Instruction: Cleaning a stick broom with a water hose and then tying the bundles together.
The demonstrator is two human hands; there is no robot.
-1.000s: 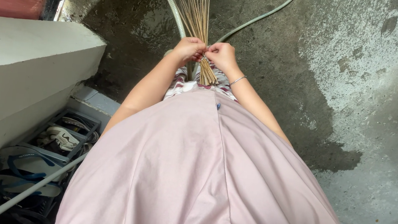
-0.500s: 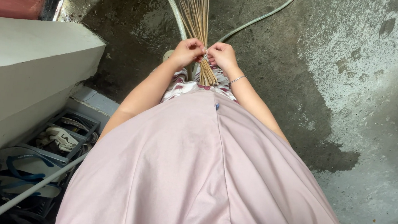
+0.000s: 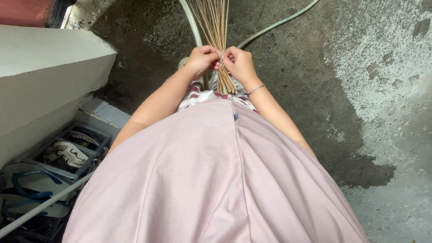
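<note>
— Wet concrete floor [image 3: 388,58] fills most of the view, dark and damp around the middle. What sits at the far left, taking the bundle of thin sticks [image 3: 215,17] as the marker?

— Well left of the bundle is a pale ledge [image 3: 28,68], and below it a rack of sandals and shoes [image 3: 50,169]. A greenish hose [image 3: 189,15] lies on the floor just left of the bundle, passing under it and curving off to its right.

— And the hands?

— They meet at the bundle's near end. The left hand [image 3: 200,60] is closed on the bundle's left side, fingers pinched in toward the middle. The right hand [image 3: 239,63] is closed on the right side, touching it, with a thin bangle [image 3: 256,88] on the wrist. Between the fingertips there looks to be a small tie or band; it is too small to be sure.

— Which way does the bundle run?

— Its long axis points straight away from the person, fanning out toward the top of the view, with short cut ends [image 3: 225,83] poking back toward the pink garment [image 3: 220,189]. Both hands are about equally near, gripping at the same narrow point, one on each side.
</note>
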